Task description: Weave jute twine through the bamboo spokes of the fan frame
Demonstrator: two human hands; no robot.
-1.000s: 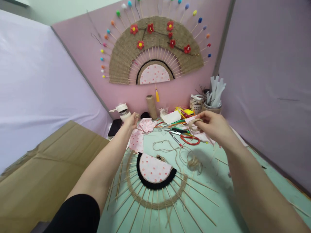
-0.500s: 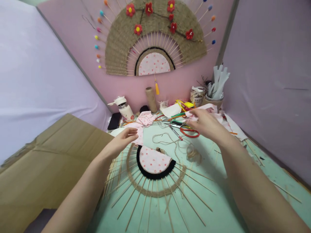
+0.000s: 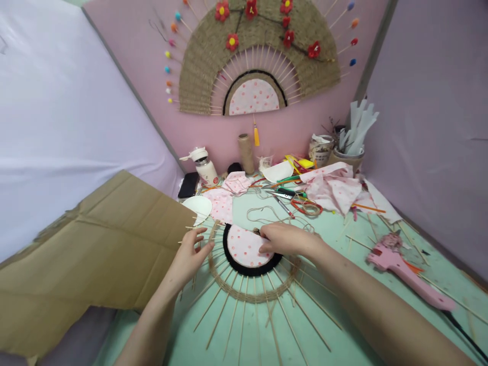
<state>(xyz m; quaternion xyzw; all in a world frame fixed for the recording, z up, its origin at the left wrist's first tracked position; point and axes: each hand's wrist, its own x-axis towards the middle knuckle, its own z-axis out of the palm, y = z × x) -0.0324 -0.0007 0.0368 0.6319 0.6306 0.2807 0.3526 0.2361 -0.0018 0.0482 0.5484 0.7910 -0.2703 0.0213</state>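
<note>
A half-made fan (image 3: 246, 296) lies on the green table, its thin sticks spreading toward me through a ring of woven twine. Its centre is a half-circle of pink-dotted white cloth (image 3: 246, 249) with a black border. My right hand (image 3: 292, 240) is closed at the right part of the half-circle, fingers at the straight edge and thumb over the cloth. At the fan's left side, my left hand (image 3: 190, 256) is open, fingers apart over the stick ends; whether it touches them is unclear. Loose twine (image 3: 267, 209) lies beyond the fan.
Brown cardboard (image 3: 125, 239) leans at the left. A pink glue gun (image 3: 407, 277) lies at the right. Scissors (image 3: 284, 194), crumpled dotted cloth (image 3: 331, 185) and a white bottle (image 3: 206, 170) are farther back. A finished fan (image 3: 202, 66) hangs on the pink wall.
My right hand has come down from the dotted cloth at the back to the half-circle. My left hand has moved lower, to the fan's left sticks. The view has shifted, showing the glue gun.
</note>
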